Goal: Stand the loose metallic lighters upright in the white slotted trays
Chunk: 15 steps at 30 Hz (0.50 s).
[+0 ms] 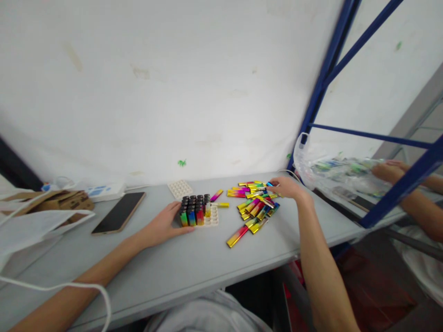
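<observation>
Lighters with black tops and shiny rainbow bodies (192,216) stand upright in rows in a white holed tray (212,220). My left hand (165,225) is wrapped round the left end of this tray, thumb along the front and fingers behind. A plain yellowish lighter (207,210) stands among the holes on the right. Over to the right lies a loose pile of shiny rainbow metal sleeves (254,207). At the pile's upper right edge, my right hand (285,188) pinches a blue metallic sleeve (269,184) between its fingertips.
Behind the lighters lies a second white holed tray (180,189). A phone (120,213), a cardboard piece (71,201) and a white cable (51,287) are at left. A blue metal frame (320,87) rises at right, where another person's hands (391,173) touch a clear plastic bag (342,168).
</observation>
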Tool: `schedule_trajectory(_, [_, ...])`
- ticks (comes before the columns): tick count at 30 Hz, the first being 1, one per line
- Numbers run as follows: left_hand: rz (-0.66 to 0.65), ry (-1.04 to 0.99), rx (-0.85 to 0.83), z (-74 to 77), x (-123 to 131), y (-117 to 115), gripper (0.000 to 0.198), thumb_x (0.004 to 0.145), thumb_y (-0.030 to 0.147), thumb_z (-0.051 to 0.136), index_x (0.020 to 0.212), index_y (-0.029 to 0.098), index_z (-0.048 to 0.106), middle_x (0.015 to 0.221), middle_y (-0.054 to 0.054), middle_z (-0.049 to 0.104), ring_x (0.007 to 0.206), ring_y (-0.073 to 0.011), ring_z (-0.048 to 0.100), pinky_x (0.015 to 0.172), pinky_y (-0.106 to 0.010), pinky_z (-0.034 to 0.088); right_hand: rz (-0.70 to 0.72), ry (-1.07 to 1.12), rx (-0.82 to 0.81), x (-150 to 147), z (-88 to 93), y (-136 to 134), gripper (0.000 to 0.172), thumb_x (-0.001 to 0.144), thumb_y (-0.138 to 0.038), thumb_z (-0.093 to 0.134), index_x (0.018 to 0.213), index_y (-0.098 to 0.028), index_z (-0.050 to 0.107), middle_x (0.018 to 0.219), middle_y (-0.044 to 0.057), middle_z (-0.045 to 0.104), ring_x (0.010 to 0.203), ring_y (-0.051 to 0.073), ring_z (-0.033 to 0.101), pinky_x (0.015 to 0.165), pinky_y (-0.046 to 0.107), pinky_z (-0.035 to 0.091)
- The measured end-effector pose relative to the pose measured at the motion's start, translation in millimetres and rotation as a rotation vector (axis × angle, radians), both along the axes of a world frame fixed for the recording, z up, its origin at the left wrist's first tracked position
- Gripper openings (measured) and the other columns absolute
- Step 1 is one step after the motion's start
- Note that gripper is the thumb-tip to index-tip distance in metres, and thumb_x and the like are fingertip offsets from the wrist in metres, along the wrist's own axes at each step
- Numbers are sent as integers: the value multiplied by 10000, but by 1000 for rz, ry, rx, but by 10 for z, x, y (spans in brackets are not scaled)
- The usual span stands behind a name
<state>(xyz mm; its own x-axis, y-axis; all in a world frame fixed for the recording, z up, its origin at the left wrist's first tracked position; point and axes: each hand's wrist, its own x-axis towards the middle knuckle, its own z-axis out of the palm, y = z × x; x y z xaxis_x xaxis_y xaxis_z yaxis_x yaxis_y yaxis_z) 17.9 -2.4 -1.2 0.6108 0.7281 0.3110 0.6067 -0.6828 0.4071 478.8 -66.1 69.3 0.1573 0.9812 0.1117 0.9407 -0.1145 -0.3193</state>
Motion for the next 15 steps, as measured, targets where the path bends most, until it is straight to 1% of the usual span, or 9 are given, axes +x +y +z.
schedule_trajectory(2, [5,0,-5,-10,-4,8,769,698,677,808,1306,226,670,1354,-155,704,1249,-416,652,1150,-528,494,84,156,34,-71,58,-50,180,941,-311,621,976,-164,720,825,66,754,711,170,668,634,236,472])
schedule_trajectory(4, [11,2,-11,-19,-9,12,780,694,692,805,1302,223,664,1361,-164,696,1254,-417,647,1157,-537,484,173,320,64,-206,93,-78,235,1000,-371,526,1040,-177,654,783,26,701,659,152,622,617,237,468])
schedule_trajectory(6, [19,6,-19,-21,-11,8,801,692,712,794,1302,212,653,1366,-172,687,1266,-424,637,1162,-541,479,239,433,127,-408,102,-70,291,1020,-458,480,1061,-201,609,713,-25,612,604,140,552,588,240,443])
schedule_trajectory(8, [20,10,-32,-15,-10,-3,809,705,718,780,1306,192,644,1376,-182,675,1285,-430,624,1172,-534,473,306,500,172,-663,92,-27,330,1016,-518,473,1063,-214,591,675,-54,534,592,134,497,584,240,417])
schedule_trajectory(10, [13,2,-41,-5,-6,-16,811,710,709,781,1307,177,643,1387,-190,665,1294,-436,620,1176,-535,470,388,524,202,-946,74,28,352,1014,-535,462,1029,-209,596,674,-60,500,615,133,480,608,243,409])
schedule_trajectory(12, [10,-12,-45,2,-1,-24,797,706,695,789,1302,184,650,1385,-187,668,1282,-441,628,1168,-555,475,440,486,234,-1219,55,72,394,1020,-533,433,951,-195,624,687,-40,515,661,140,494,639,250,395])
schedule_trajectory(13, [10,-19,-46,2,0,-25,791,700,689,795,1299,193,655,1380,-182,673,1275,-445,632,1162,-566,479,442,468,278,-1341,44,86,419,1017,-540,424,884,-192,615,690,-31,522,677,142,494,648,254,382])
schedule_trajectory(15, [11,-30,-47,-3,2,-20,783,689,676,805,1300,208,658,1378,-175,677,1277,-453,630,1161,-578,479,415,471,328,-1537,10,97,478,1009,-577,407,752,-197,544,671,-27,504,678,139,478,642,258,349])
